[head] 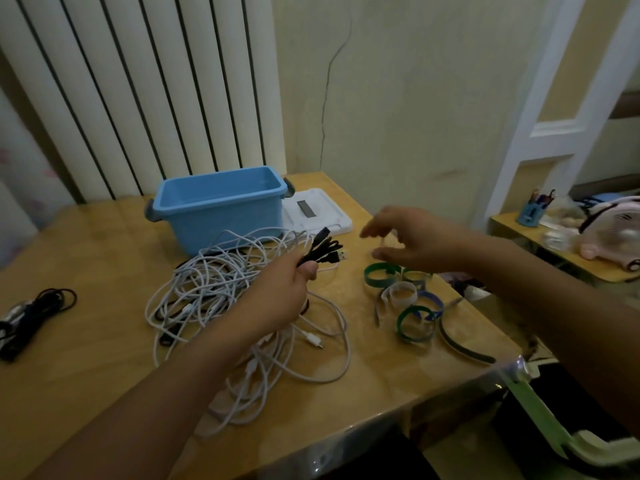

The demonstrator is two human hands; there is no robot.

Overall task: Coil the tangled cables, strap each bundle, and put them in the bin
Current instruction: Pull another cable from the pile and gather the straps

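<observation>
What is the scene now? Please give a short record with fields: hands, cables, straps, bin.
left hand: left hand grips a black cable bundle
right hand: right hand hovers above the straps, fingers loosely spread, holds nothing clear
cables: white cable tangle on the table
straps: coloured strap loops at the table's right side
bin: blue bin behind the tangle, no cables visible inside

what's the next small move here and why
Probably lower the right hand onto one of the straps just beneath it and pick it up. The left hand already grips a folded black cable with no strap round it, and the blue bin looks empty.
</observation>
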